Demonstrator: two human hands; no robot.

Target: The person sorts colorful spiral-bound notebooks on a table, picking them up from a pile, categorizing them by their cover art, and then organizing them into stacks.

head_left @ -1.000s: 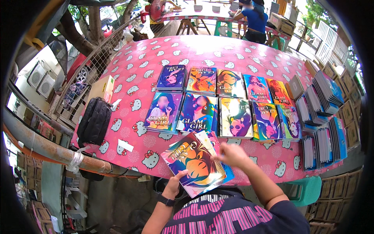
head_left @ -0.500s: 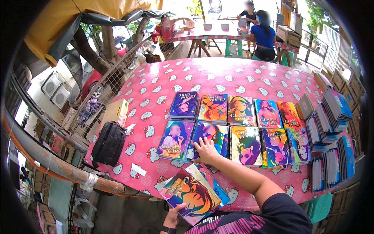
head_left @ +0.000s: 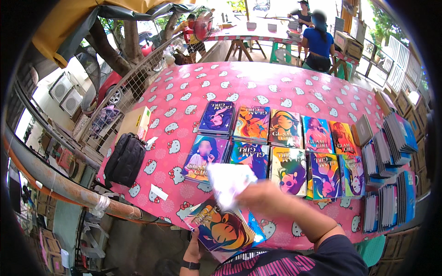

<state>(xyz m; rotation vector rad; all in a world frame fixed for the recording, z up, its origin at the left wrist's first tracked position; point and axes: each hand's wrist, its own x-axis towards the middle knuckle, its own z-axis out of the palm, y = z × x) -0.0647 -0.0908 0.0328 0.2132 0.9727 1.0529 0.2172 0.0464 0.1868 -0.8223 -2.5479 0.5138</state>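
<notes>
At the near edge of the table, my left hand [head_left: 192,247] grips a small stack of spiral notebooks [head_left: 223,231], the top cover showing a drawn figure with gold and dark hair. My right hand [head_left: 258,198] is smeared by motion and closed on a notebook [head_left: 230,183], which looks whitish and blurred as it passes over the table between the front row and that stack. Two rows of colourful spiral notebooks lie beyond, among them a purple pile [head_left: 205,158], a blue pile [head_left: 252,156] partly behind the raised notebook, and a cream pile [head_left: 288,172].
Standing stacks of notebooks [head_left: 389,198] crowd the right side of the pink patterned table [head_left: 221,85]. A black bag [head_left: 125,158] and a cardboard box [head_left: 136,122] sit at the left. Beyond, people work near another table [head_left: 255,34]; a red fan [head_left: 202,25] stands beside it.
My right hand has lifted off the front-row blue pile and come nearer with a notebook in it. The left hand still holds its stack, now slightly lower and further left.
</notes>
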